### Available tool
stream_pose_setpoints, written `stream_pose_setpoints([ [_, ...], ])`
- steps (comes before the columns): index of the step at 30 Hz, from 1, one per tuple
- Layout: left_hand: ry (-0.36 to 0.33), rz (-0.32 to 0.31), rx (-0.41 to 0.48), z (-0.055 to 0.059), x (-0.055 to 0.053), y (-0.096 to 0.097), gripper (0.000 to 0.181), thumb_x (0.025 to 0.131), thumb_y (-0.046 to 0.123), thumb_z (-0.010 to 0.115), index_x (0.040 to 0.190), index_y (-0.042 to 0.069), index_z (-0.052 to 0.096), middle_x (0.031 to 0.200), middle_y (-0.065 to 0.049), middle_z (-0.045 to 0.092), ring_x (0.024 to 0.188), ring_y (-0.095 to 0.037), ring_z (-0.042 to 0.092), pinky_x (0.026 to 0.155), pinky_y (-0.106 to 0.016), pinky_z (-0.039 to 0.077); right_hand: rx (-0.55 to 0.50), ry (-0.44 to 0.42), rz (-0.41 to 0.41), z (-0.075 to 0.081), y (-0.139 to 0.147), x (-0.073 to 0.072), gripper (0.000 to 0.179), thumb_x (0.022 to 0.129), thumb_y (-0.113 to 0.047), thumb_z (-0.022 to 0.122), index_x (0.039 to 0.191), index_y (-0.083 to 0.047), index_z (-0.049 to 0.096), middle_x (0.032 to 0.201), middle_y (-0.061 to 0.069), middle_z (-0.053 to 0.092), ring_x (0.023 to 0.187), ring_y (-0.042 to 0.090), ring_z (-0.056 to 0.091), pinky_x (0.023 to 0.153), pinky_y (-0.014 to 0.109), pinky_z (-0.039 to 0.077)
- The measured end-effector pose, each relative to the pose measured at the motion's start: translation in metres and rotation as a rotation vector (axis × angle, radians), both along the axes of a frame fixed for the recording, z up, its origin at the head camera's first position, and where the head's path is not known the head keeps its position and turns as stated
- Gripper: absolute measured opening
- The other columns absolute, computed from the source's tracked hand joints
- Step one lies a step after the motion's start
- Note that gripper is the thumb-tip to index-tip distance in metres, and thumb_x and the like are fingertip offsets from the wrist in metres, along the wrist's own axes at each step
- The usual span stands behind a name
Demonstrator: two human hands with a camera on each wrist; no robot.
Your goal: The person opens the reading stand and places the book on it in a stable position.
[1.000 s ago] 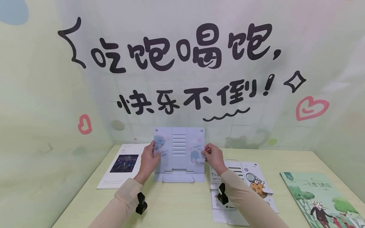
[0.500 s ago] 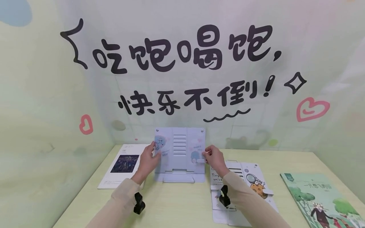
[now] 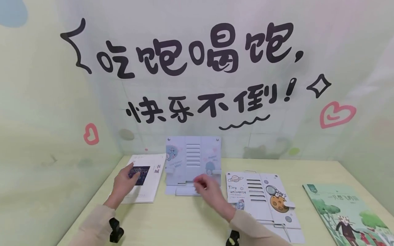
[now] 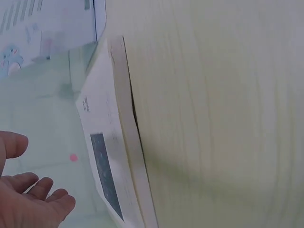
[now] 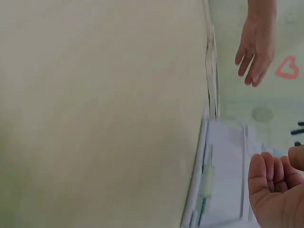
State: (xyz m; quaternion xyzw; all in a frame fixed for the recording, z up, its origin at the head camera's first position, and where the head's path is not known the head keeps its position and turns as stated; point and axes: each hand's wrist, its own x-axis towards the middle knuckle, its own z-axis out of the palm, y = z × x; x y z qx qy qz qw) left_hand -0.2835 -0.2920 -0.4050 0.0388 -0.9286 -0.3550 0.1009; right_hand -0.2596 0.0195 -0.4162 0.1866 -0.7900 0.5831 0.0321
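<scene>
Lets go of both sides of the blue-patterned book stand [image 3: 194,162] and swings left grip [image 3: 124,181] away, over to the white book [image 3: 154,177], hanging relaxed and apart from it, holding nothing. Brings right grip [image 3: 212,193] inward too, down in front of the stand's lower part, loosely curled and just as free. Leaves the stand upright on the bench [image 3: 172,222] near the back wall [image 3: 197,82], between white book and astronaut stand [image 3: 261,198].
</scene>
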Motion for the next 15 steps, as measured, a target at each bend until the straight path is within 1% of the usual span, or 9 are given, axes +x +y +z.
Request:
stream_pose_setpoints([
  [2,-0.044,0.024,0.000,-0.003,0.003,-0.013,0.060,0.094,0.016,0.049,0.141,-0.012,0.025,0.142,-0.034,0.030,0.131,-0.049,0.028,0.107,-0.057,0.026,0.003,-0.045,0.075,-0.008,-0.018,0.011,0.015,0.088,-0.002,0.059,0.100,0.006,0.061,0.085,0.016,0.064,0.071,0.010,0.056,0.060,0.018,0.049],
  [4,-0.074,0.034,-0.004,-0.006,0.006,-0.023,0.061,0.094,0.016,0.047,0.141,-0.014,0.023,0.142,-0.035,0.029,0.130,-0.050,0.029,0.106,-0.058,0.027,0.015,-0.087,0.122,-0.016,-0.035,0.018,0.014,0.088,-0.002,0.060,0.099,0.006,0.062,0.083,0.014,0.065,0.068,0.006,0.054,0.058,0.016,0.046],
  [6,-0.097,0.038,-0.012,-0.008,0.009,-0.029,0.061,0.094,0.016,0.046,0.140,-0.016,0.022,0.142,-0.036,0.027,0.130,-0.051,0.027,0.106,-0.058,0.026,0.026,-0.113,0.150,-0.023,-0.049,0.020,0.014,0.087,-0.001,0.060,0.098,0.007,0.063,0.083,0.011,0.065,0.067,0.004,0.052,0.058,0.016,0.045],
  [8,-0.119,0.041,-0.013,-0.009,0.010,-0.034,0.062,0.094,0.017,0.046,0.139,-0.017,0.021,0.142,-0.037,0.026,0.129,-0.052,0.027,0.106,-0.058,0.026,0.039,-0.125,0.168,-0.028,-0.060,0.019,0.017,0.087,-0.001,0.060,0.101,0.008,0.063,0.086,0.011,0.066,0.070,0.005,0.052,0.060,0.016,0.046],
  [11,-0.151,0.046,-0.013,-0.010,0.011,-0.039,0.062,0.095,0.018,0.045,0.138,-0.019,0.021,0.141,-0.039,0.024,0.129,-0.054,0.026,0.107,-0.058,0.026,0.046,-0.145,0.169,-0.030,-0.074,0.018,0.025,0.088,-0.001,0.060,0.109,0.012,0.061,0.095,0.017,0.067,0.078,0.012,0.058,0.066,0.020,0.050],
  [13,-0.174,0.050,-0.001,-0.010,0.012,-0.041,0.062,0.096,0.019,0.044,0.138,-0.019,0.020,0.140,-0.040,0.024,0.129,-0.054,0.026,0.107,-0.057,0.025,0.024,-0.177,0.170,-0.030,-0.082,0.016,0.031,0.088,0.000,0.058,0.115,0.014,0.057,0.103,0.022,0.066,0.087,0.019,0.062,0.070,0.025,0.054],
  [15,-0.196,0.050,0.019,-0.010,0.012,-0.043,0.062,0.096,0.020,0.043,0.138,-0.020,0.019,0.140,-0.041,0.023,0.129,-0.054,0.024,0.108,-0.057,0.024,-0.013,-0.217,0.170,-0.030,-0.088,0.015,0.035,0.089,0.000,0.056,0.120,0.016,0.053,0.111,0.026,0.063,0.096,0.026,0.062,0.073,0.031,0.056],
])
